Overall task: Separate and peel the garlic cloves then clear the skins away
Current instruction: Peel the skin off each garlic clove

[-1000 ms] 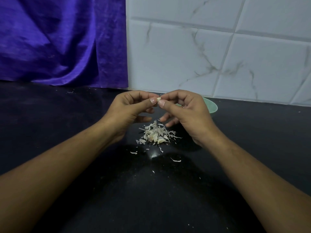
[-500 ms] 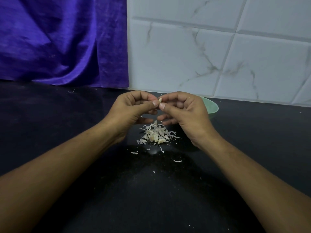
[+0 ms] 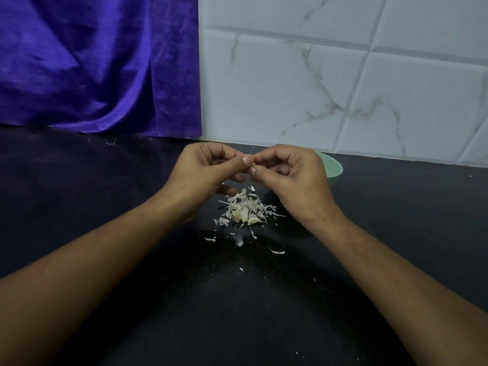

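From my station, the black countertop (image 3: pixel 79 207) takes up the lower half of the view. Behind it, a white marble-veined tiled wall (image 3: pixel 330 88) runs across from 12 to 3 o'clock, and a purple cloth (image 3: pixel 92 62) hangs at 10 o'clock with its hem on the counter.

The left forearm (image 3: pixel 92 273) reaches in from 8 o'clock and the right forearm (image 3: pixel 396 273) from 4 o'clock, converging at mid-frame. There the left hand (image 3: pixel 203 175) and right hand (image 3: pixel 295 180) are raised off the counter and brought together, both with curled fingers, their thumb tips touching. Whatever sits between those tips is hidden, so I cannot tell whether either hand is gripping a clove.

A pale green bowl (image 3: pixel 334 169) stands at 3 o'clock of the right hand, mostly hidden behind it, with only its right rim showing.

The pile of garlic skins (image 3: pixel 244 207) lies on the counter at 6 o'clock of the joined hands, just below them. A few garlic cloves (image 3: pixel 252 220) rest at its near edge. Loose flakes (image 3: pixel 277 251) are scattered from 5 to 7 o'clock of the pile.
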`<act>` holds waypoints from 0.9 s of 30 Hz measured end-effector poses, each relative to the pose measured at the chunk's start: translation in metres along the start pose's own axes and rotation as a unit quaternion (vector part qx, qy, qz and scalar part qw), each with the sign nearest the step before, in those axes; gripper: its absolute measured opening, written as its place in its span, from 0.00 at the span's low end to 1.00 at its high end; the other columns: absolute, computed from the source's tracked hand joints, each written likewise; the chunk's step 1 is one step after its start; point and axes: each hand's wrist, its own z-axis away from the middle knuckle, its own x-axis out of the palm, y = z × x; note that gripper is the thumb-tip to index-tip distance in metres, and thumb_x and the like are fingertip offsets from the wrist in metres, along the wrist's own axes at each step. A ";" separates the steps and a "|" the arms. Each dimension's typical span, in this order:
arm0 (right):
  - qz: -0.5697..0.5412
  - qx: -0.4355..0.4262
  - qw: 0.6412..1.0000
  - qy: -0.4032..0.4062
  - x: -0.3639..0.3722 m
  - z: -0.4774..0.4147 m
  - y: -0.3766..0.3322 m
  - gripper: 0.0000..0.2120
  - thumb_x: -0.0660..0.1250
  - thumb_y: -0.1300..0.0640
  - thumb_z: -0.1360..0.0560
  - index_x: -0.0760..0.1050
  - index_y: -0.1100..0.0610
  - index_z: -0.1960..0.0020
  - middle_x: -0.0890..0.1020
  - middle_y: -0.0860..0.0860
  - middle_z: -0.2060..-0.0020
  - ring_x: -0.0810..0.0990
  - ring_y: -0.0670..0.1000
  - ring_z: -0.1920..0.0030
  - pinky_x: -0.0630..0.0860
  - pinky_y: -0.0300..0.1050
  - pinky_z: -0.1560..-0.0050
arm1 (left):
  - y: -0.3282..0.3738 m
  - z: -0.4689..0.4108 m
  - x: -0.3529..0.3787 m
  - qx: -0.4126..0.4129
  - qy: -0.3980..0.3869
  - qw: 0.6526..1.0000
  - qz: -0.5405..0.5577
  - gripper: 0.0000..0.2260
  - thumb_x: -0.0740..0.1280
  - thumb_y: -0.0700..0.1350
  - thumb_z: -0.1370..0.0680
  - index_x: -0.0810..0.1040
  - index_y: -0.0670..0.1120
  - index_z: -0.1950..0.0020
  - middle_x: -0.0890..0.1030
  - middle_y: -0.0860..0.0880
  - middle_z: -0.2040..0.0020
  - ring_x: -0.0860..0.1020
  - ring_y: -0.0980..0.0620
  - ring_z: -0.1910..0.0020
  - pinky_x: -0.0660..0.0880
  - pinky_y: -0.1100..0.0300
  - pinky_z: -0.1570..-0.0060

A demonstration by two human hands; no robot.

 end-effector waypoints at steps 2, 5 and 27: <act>0.007 -0.002 1.000 0.004 -0.001 0.000 0.000 0.04 0.78 0.62 0.26 0.86 0.57 0.52 0.88 0.50 0.61 0.87 0.51 0.61 0.84 0.48 0.55 | 0.000 0.000 0.000 0.009 -0.004 1.000 -0.013 0.04 0.74 0.43 0.22 0.85 0.42 0.51 0.88 0.44 0.56 0.84 0.53 0.58 0.82 0.59 0.62; 0.015 -0.008 1.000 0.012 -0.002 -0.001 -0.001 0.04 0.78 0.62 0.26 0.86 0.58 0.51 0.88 0.50 0.61 0.87 0.52 0.60 0.84 0.47 0.56 | 0.002 0.001 -0.001 0.020 -0.011 0.999 -0.028 0.03 0.73 0.42 0.21 0.85 0.43 0.51 0.88 0.45 0.55 0.85 0.52 0.57 0.82 0.59 0.62; 0.149 -0.088 0.985 -0.017 -0.005 -0.001 -0.005 0.03 0.75 0.59 0.24 0.87 0.54 0.52 0.86 0.45 0.62 0.85 0.46 0.63 0.82 0.51 0.60 | -0.004 -0.002 -0.006 0.073 0.009 0.985 -0.156 0.04 0.74 0.43 0.21 0.86 0.45 0.54 0.87 0.47 0.60 0.86 0.50 0.58 0.84 0.52 0.59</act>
